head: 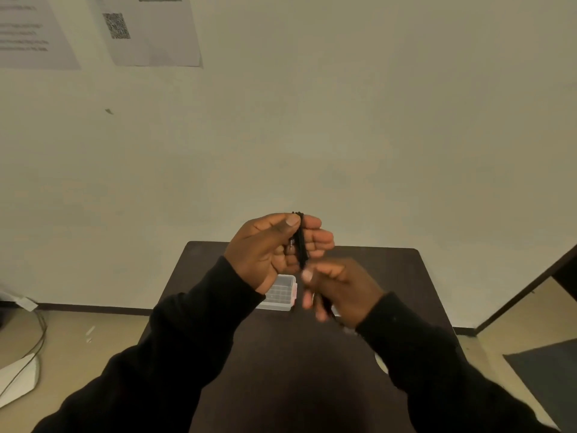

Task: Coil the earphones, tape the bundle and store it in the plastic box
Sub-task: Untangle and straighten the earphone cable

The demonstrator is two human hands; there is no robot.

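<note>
Black sleeves fill the bottom of the shot, both forearms raised above a dark table. Up top, the left hand has the earphones, black cord gathered into a narrow upright bundle, thumb pressed against the fingers to pinch the loops near the top. Just below, the right hand is blurred, fingers curled in; it looks to be pinching the bundle's lower end or a loose tail of cord, though the blur leaves that unsure. Dark strands seem to trail beneath its fingers.

By my read, this is the coiling step, close to its finish. Next up, any trailing cord wants a last wrap, then tape, and no tape roll can be made out; a pale round shape by the right sleeve is too hidden to name. The left pinch has to hold or the loops spring apart.

Plastic box sits on the table just beneath the hands, clear, with a pinkish edge on its right side; whether the lid is on, I can't say. Earphones are well above it, in mid-air
</note>
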